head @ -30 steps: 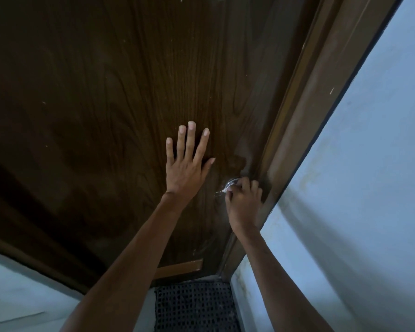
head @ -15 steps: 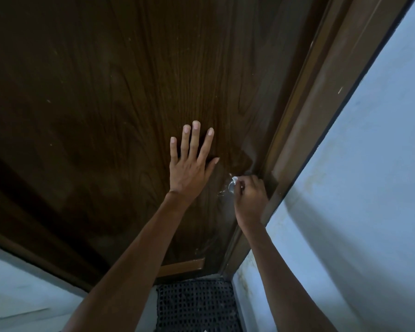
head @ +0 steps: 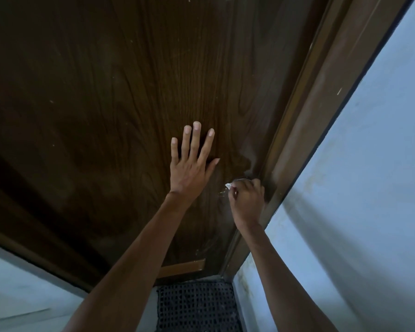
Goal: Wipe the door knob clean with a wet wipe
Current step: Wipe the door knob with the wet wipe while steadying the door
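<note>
— Brown wood fills most of the view, the door (head: pixel 106 116). Why is a palm on it?

— Bracing, I'd say. The left hand (head: pixel 189 168) lies flat on the panel, fingers straight and spread, holding nothing, the arm reaching up almost straight. That would steady the door against rubbing near its edge.

— And the wall (head: pixel 369 188) and the frame (head: pixel 321 104)?

— The wall is pale blue, off to the right. The frame runs between it and the door, just beside the work. A black perforated mat (head: pixel 197 307) lies on the floor at the door's foot.

— The right hand (head: pixel 247 200)?

— It's fist-like, back toward the camera, fingers curled over the knob (head: pixel 243 180) close to the frame. Only a sliver of the knob shows above the fingers.

— Where's the wipe (head: pixel 228 186)?

— Bunched inside that grip, with a white corner poking out on the thumb side. So the hand is clamped on the wipe and, through it, on the knob. Wrapping it that way likely lets one twist clean all round.
</note>
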